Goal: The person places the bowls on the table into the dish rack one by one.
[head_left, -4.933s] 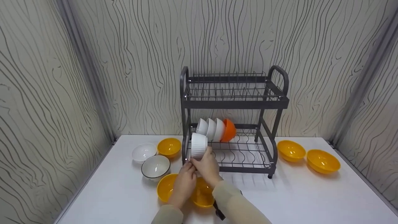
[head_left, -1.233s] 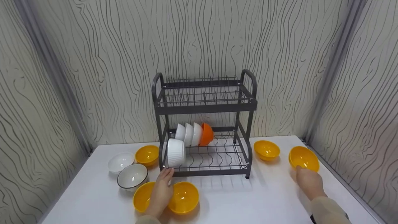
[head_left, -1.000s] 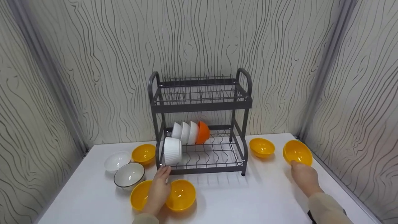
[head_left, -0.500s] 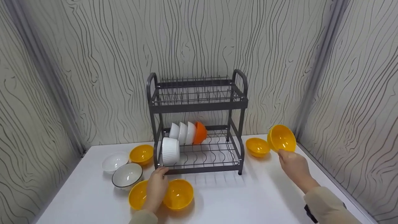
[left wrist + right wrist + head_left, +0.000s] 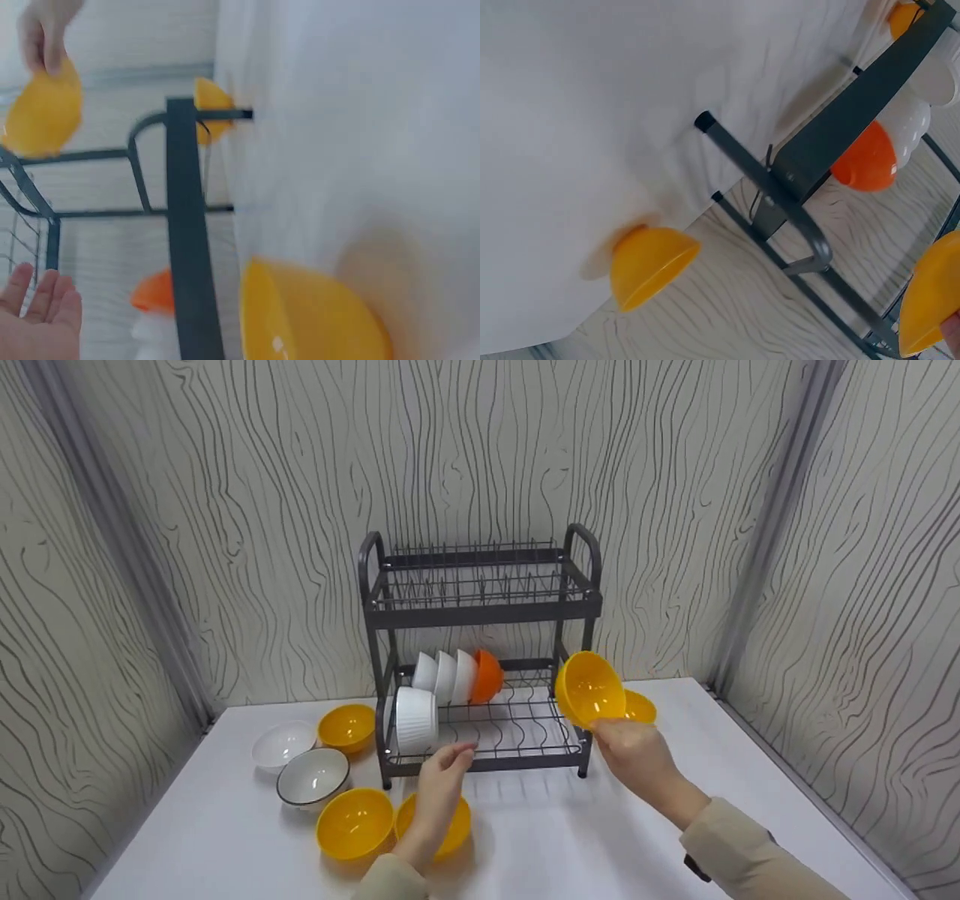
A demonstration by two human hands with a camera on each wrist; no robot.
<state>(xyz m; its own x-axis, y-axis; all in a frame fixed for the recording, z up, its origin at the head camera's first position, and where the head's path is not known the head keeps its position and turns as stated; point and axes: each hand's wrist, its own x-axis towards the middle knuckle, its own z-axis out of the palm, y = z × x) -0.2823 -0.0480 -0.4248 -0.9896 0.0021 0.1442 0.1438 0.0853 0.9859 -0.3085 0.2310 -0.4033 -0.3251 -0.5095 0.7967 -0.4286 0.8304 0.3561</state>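
Note:
My right hand (image 5: pixel 637 754) pinches the lower rim of a yellow bowl (image 5: pixel 589 690), lifted and tilted beside the right end of the dark dish rack (image 5: pixel 487 615). In the right wrist view, only a bit of that hand shows at the edge of the held bowl (image 5: pixel 930 292). My left hand (image 5: pixel 435 799) hovers in front of the rack over a yellow bowl (image 5: pixel 456 829), holding nothing. The left wrist view shows its fingers (image 5: pixel 49 292) loosely extended. On the lower tier stand a ribbed white bowl (image 5: pixel 416 720), several white bowls (image 5: pixel 444 679) and an orange bowl (image 5: pixel 487 676).
Left of the rack sit a white bowl (image 5: pixel 283 744), a dark-rimmed bowl (image 5: pixel 313 776) and a yellow bowl (image 5: pixel 347 727). Another yellow bowl (image 5: pixel 356 823) lies in front. A yellow bowl (image 5: pixel 641 707) stands right of the rack, partly hidden. The rack's upper tier has wire dividers (image 5: pixel 472 585).
My right hand has lifted the yellow bowl off the table's right side and carried it left to the rack. My left hand has come away from the ribbed bowl and moved slightly right.

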